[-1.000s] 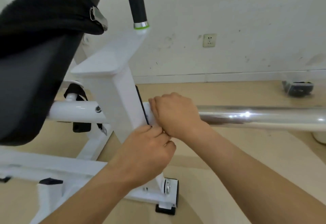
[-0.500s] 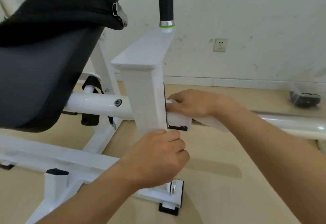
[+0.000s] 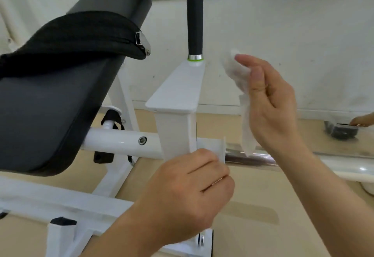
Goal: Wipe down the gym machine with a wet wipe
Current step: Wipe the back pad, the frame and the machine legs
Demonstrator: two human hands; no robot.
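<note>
A white gym machine (image 3: 176, 86) with a black pad (image 3: 46, 103) fills the left and centre. Its upright post carries a black-gripped handle (image 3: 195, 24) on a slanted white arm. My right hand (image 3: 269, 103) is raised to the right of that arm, clear of the frame, and pinches a crumpled white wet wipe (image 3: 241, 86) whose tail hangs down toward the chrome bar (image 3: 251, 156). My left hand (image 3: 188, 196) is curled around the lower part of the white post, in front of the horizontal white tube (image 3: 121, 142).
A black strap (image 3: 81, 34) lies over the top of the pad. The white base frame (image 3: 60, 202) runs along the floor at lower left. A dark object (image 3: 340, 131) lies on the tan floor at the right, next to another person's hand (image 3: 362, 120). A white wall stands behind.
My right hand has lifted off the tube beside the post and risen with the wipe to the height of the slanted arm. The view has tilted upward. My left hand stays on the post.
</note>
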